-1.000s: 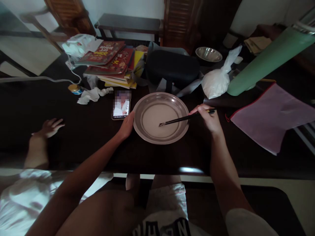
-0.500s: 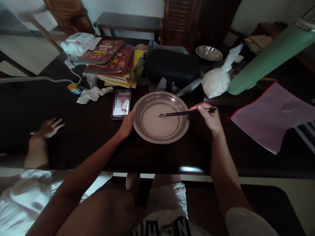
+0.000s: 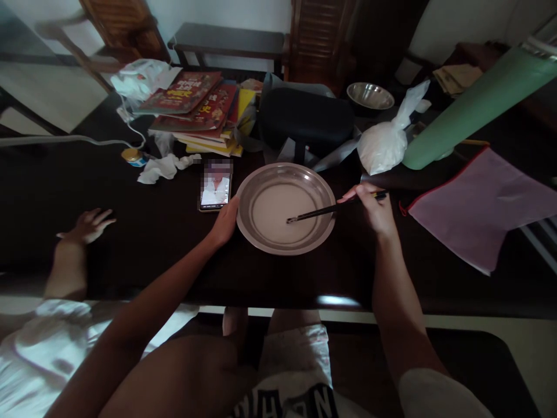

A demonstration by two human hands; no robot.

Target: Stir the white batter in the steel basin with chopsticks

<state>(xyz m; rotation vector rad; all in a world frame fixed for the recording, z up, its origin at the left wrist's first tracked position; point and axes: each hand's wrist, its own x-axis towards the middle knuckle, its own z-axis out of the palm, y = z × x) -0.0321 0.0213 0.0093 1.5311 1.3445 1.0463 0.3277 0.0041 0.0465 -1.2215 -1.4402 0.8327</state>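
The right hand (image 3: 373,209) grips a pair of chopsticks (image 3: 333,208), tips dipped in the pale batter (image 3: 281,212) pooled in a round steel pan (image 3: 261,244). The left hand (image 3: 225,222) curls closed around the pan's left rim, steadying it at the worktop's (image 3: 143,232) near middle. The step in hand looks like stirring; the next stroke calls for a firm hold on the rim. A lit phone (image 3: 215,187) lies just left, and another person's hand (image 3: 87,225) rests on the worktop far left.

Phone (image 3: 214,190), stacked books (image 3: 198,110), white bag (image 3: 385,148), perhaps flour
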